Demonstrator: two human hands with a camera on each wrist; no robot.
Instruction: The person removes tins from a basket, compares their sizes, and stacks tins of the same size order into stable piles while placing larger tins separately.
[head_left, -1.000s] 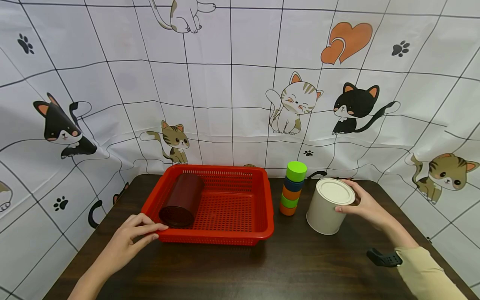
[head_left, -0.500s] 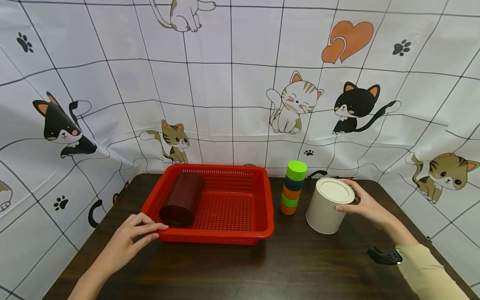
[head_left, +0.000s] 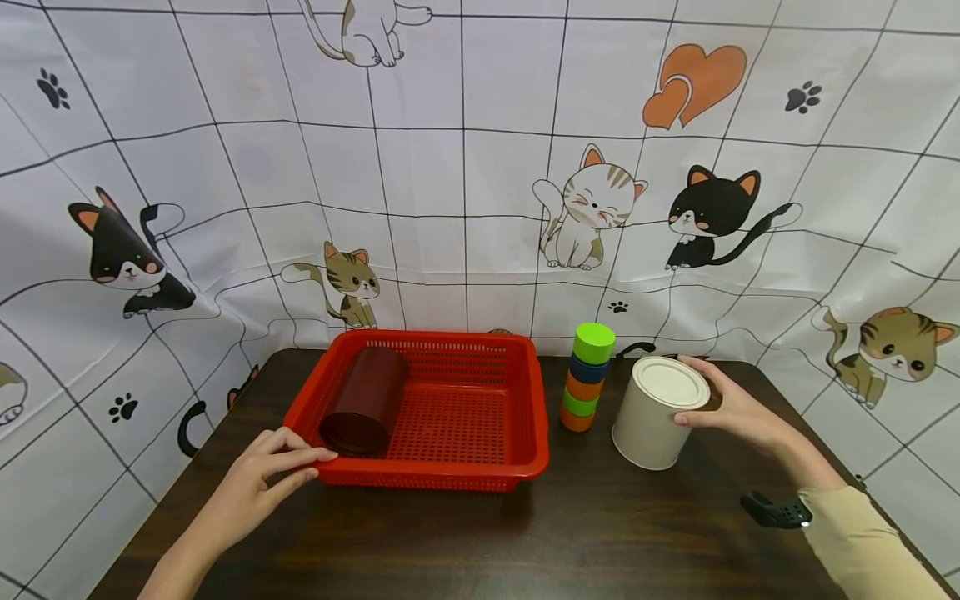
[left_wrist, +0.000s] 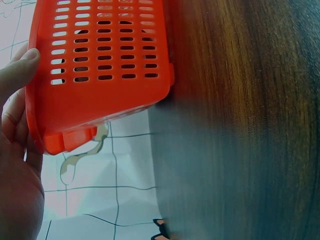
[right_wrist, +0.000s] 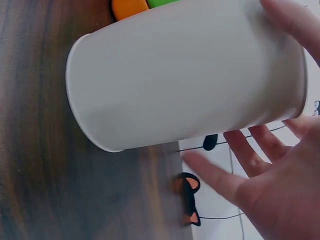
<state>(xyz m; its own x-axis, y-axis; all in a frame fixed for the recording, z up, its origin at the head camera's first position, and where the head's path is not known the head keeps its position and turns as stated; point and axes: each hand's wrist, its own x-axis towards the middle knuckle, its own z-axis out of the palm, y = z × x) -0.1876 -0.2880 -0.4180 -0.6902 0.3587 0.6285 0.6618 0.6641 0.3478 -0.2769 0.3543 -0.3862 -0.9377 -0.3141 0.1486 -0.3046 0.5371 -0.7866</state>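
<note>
In the head view, my left hand pinches the near left corner of a red plastic basket. The left wrist view shows its thumb lying over the rim of the slotted basket wall. A dark brown cylinder lies on its side inside the basket, along the left wall. At the right, a cream lidded can stands upright on the table. My right hand holds its upper right side, thumb in front and fingers behind. In the right wrist view the can hides part of the fingers.
Between basket and can stands a stack of coloured cups, green, blue and orange, close to the can's left. The dark wooden table ends at a white sheet printed with cats, which hangs behind and at both sides.
My right wrist has shifted very slightly to the right. The can, the basket and my left hand have stayed in place.
</note>
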